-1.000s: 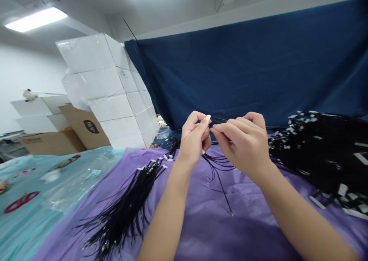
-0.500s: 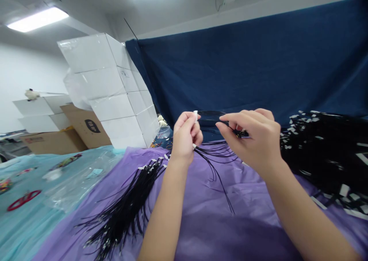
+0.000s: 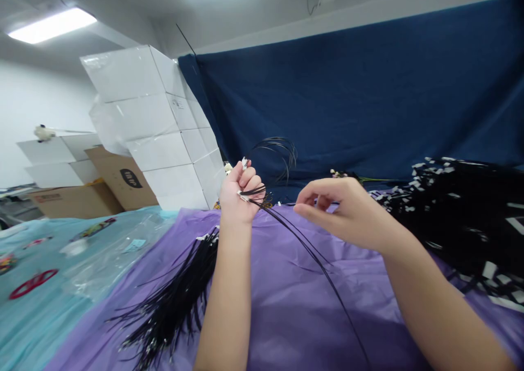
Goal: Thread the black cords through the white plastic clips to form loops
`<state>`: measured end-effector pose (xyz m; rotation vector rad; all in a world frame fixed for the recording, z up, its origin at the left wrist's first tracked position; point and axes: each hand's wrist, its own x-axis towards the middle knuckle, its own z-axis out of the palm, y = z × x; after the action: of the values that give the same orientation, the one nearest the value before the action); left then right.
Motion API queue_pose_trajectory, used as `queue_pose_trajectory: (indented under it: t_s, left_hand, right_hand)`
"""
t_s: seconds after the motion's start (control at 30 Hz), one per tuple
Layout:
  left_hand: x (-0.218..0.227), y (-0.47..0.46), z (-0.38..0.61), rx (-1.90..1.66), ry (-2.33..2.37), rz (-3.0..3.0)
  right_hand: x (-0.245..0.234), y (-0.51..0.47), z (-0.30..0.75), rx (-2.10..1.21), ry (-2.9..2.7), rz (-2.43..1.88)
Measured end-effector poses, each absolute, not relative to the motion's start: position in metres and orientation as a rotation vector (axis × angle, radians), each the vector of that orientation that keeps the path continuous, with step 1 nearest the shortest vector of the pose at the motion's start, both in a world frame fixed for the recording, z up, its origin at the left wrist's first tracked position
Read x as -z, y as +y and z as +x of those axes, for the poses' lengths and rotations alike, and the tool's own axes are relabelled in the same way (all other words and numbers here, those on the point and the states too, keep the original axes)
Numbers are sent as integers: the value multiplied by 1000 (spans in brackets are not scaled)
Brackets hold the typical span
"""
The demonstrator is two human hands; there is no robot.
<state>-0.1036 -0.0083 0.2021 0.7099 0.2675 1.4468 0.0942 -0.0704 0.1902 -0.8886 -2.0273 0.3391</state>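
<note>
My left hand (image 3: 239, 196) is closed around a small bundle of thin black cords (image 3: 323, 268). A white tag (image 3: 244, 163) sticks up between its thumb and fingers, and another white end shows at the palm. Some of the cords arch in a loop above and to the right of the fist; others trail down to the right over the purple cloth. My right hand (image 3: 341, 210) hangs in the air to the right of the bundle, apart from it. Its fingers are bent, with a gap between thumb and forefinger, and no object shows in them.
On the purple cloth (image 3: 303, 316) lie a fanned pile of black cords (image 3: 176, 289) at left and a larger white-tagged heap (image 3: 462, 213) at right. Red scissors (image 3: 35, 283) and a plastic bag (image 3: 106, 262) rest on a teal cloth. White boxes (image 3: 143, 114) stand stacked behind.
My left hand has moved left and turned, carrying the cords. The right hand has come away from the cords and dropped slightly, and the cords between the hands now spring into a loose loop.
</note>
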Motion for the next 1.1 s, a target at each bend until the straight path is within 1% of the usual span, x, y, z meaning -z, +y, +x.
queue_pose_trajectory:
  t_s: [0.33,0.83,1.0,1.1]
  left_hand:
    - [-199,-7,-104,-1416,240,697]
    - [-196,-3,-102,-1280,101,726]
    - [-196,-3,-100,-1293,137,707]
    - [-196,-4,-99,-1295,140,706]
  right_hand:
    - [-185,-74,86,-616,-2139,-802]
    - [-180,-73,83,-639,-2201,-837]
    - [-179,-75,82,-756,-2194,-789]
    - [-181,-76,81,-773,-2188,-772]
